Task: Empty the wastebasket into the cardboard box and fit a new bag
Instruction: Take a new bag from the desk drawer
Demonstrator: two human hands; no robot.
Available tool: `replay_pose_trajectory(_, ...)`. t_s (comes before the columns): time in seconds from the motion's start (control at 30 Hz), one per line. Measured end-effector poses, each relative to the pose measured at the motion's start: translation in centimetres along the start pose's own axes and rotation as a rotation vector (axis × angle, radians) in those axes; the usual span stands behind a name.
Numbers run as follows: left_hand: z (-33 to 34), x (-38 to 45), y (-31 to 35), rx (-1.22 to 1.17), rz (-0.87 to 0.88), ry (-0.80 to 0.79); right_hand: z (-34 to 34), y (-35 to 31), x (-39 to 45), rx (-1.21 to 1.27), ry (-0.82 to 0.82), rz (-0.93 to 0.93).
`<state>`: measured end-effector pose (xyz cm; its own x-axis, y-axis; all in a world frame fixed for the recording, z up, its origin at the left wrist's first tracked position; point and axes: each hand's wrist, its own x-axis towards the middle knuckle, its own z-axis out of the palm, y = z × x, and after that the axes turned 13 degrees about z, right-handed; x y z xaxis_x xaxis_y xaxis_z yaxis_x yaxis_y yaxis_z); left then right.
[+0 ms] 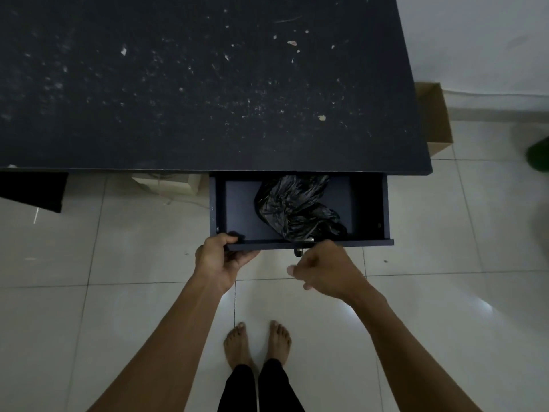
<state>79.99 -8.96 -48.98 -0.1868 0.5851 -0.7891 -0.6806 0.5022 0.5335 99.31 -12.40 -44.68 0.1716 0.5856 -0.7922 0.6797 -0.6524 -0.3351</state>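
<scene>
Under the desk edge, drawer [300,244]: I see it pulled out.
Left hand [221,258]: fingers curled over its front rim, gripping.
Black bag [292,208]: crumpled inside the drawer.
Right hand [322,270]: loosely curled beside the handle [298,251], seemingly holding nothing.
Cardboard box [435,120]: far right, floor.

**Surfaces and what sits on them**

Dark matte desk top [193,84]: only pale crumbs and dust specks. Open dark drawer [368,203] under its front edge: crumpled black plastic bag [292,208]. White glossy tiled floor [133,263]: brown cardboard box [435,120] beside desk's right end, bare feet [257,343].
</scene>
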Motion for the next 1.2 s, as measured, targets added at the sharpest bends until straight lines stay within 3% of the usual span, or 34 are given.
replay_pose_trajectory(0.13, 0.1, -0.1, 0.0, 0.012, 0.004, -0.016, -0.3, -2.9, -0.2, 0.086, 0.654, -0.17)
replay_pose_trajectory(0.2, 0.0, 0.0, 0.0, 0.015, 0.006, -0.016, -0.1, -4.2, 0.9, 0.001, 0.743, -0.131)
replay_pose_trajectory(0.4, 0.0, 0.0, 0.0, 0.003, -0.003, -0.017, 0.5, -6.8, 5.3, -0.272, 0.47, -0.022)
replay_pose_trajectory(0.5, 0.0, -0.1, 0.3, 0.005, -0.004, -0.017, 0.2, -6.5, 5.5, -0.248, 0.512, -0.021)
replay_pose_trajectory(0.6, 0.0, 0.0, 0.6, 0.009, 0.0, -0.021, -0.8, -5.4, 4.9, 0.035, 0.527, -0.142)
replay_pose_trajectory(0.73, 0.0, -0.4, 0.9, 0.003, 0.004, -0.033, -2.5, -4.4, 2.5, 0.485, 0.417, -0.296)
replay_pose_trajectory(0.87, 0.2, -0.6, 1.2, 0.012, -0.001, -0.03, -3.9, -1.0, -1.0, 0.688, 0.104, -0.298)
replay_pose_trajectory(0.97, 0.4, -0.7, 1.5, 0.033, 0.012, -0.041, -3.8, 3.4, -2.0, 0.582, -0.103, -0.073)
replay_pose_trajectory(1.1, 0.8, -0.9, 1.7, 0.029, 0.02, -0.043, -2.1, 8.0, -0.5, 0.245, -0.121, 0.334)
replay_pose_trajectory(1.13, 0.9, -1.0, 1.7, 0.025, 0.02, -0.044, -1.7, 8.5, 0.1, 0.272, -0.079, 0.374)
replay_pose_trajectory(1.2, 1.0, -1.0, 1.7, 0.021, 0.02, -0.044, -1.7, 8.4, 1.2, 0.597, 0.017, 0.428)
